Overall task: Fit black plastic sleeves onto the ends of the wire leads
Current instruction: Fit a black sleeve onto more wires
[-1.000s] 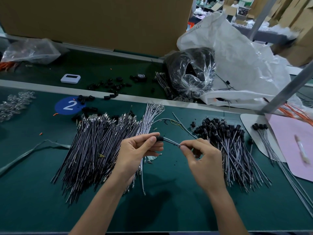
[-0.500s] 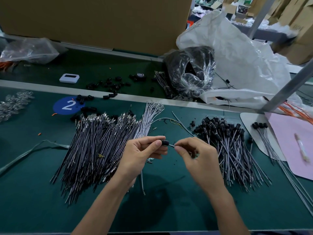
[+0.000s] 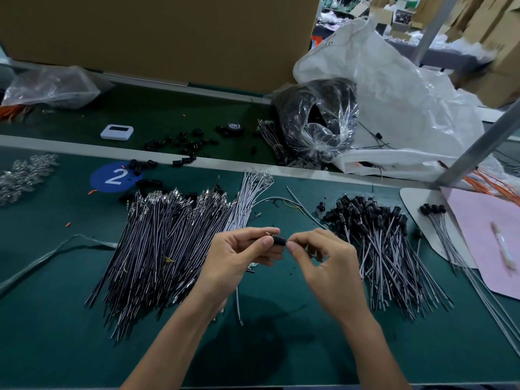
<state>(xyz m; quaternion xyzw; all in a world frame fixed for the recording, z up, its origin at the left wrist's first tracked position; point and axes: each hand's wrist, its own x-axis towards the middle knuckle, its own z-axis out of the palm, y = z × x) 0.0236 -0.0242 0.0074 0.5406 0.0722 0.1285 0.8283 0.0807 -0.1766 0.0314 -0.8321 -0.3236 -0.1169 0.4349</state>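
L hand: thumb + index pinch the black sleeve; other fingers curled under it.
R hand: thumb + index tips pinch at the sleeve's R end, touching it; rest curled. I can't see any lead btwn them.
Sleeve pos: up off the green mat, btwn both hands, mid-view for me, lying approx horizontal.
Bare leads: big pile on mat, L of the hands, partly under L wrist.
Sleeved leads: pile on mat just R of R hand, black caps at far end.
Loose sleeves: scattered on far strip, near white gadget.
Other: blue "2" sticker far L; pink sheet far R.
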